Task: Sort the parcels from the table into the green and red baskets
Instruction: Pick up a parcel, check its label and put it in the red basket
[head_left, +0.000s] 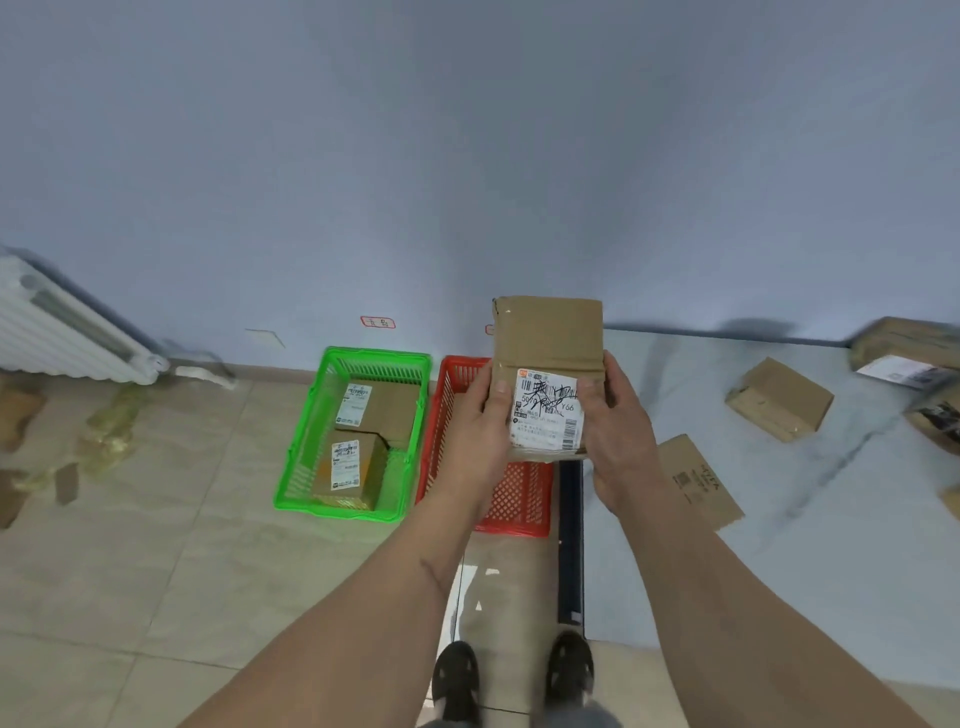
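Note:
Both hands hold a brown cardboard parcel (548, 338) with a white shipping label facing me, raised above the red basket (519, 499). My left hand (475, 426) grips its left edge, thumb on the front. My right hand (618, 431) grips its right edge, thumb on the label. The green basket (304, 441) stands on the floor to the left of the red one, and two labelled parcels (384, 410) (350, 470) lie inside it. What the red basket holds is mostly hidden behind my hands.
The pale marbled table (779, 519) fills the right side, carrying several more parcels: a box (779, 397), a flat one (698, 483) near its left edge and others at the far right (904, 348). A white radiator (62, 322) is at left. My feet (511, 675) stand on the tiled floor.

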